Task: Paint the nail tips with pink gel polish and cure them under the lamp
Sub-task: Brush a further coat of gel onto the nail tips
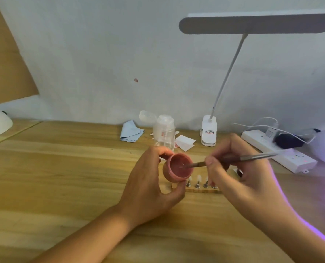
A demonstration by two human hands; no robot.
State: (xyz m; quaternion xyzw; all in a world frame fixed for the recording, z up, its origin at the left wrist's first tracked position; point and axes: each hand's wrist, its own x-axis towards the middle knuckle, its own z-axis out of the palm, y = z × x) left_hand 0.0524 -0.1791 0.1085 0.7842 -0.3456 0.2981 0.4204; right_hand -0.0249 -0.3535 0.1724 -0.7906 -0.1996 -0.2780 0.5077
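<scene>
Pink gel pot (176, 168), brush (197, 164) tip inside

Left hand (148, 188) grips pink pot (176, 168) — right hand (239, 171) dips brush (197, 164).

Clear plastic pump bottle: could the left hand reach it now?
Probably not freely: the left hand grips the small pink gel pot, though nothing stands between it and the clear plastic pump bottle.

Soft even light, violet glow from right, slightly blurred
</scene>
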